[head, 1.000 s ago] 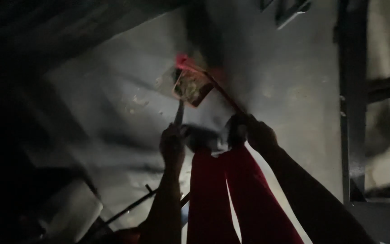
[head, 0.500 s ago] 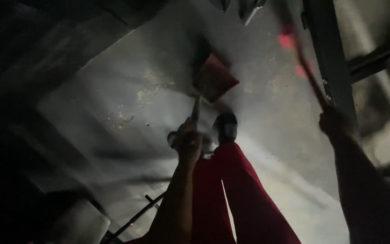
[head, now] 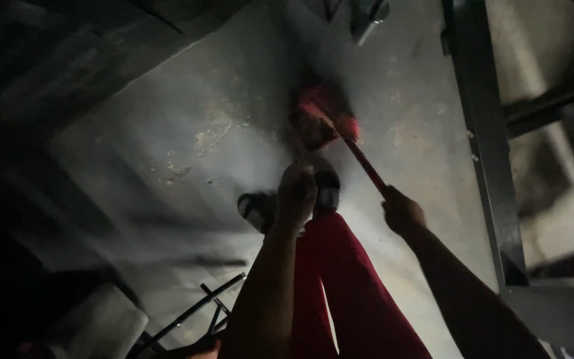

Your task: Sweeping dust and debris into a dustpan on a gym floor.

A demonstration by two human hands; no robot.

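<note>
In dim light I look down at a grey concrete floor (head: 167,199). My left hand (head: 295,196) is closed around the handle of a dustpan (head: 310,131) that rests on the floor just ahead of my feet. My right hand (head: 403,211) grips the red handle of a broom (head: 365,163), and the broom's red head (head: 340,114) sits at the dustpan's mouth. Below the hands are my red trousers (head: 340,286) and dark sandals (head: 255,209).
A dark metal frame post (head: 479,133) runs down the right side. A thin black wire frame (head: 194,309) and a pale rounded object (head: 101,326) lie at lower left. Pale crumbs and stains (head: 207,133) mark the floor left of the dustpan.
My right hand swung the broom out to the right and has brought its head back to the dustpan. My left hand keeps the dustpan on the floor.
</note>
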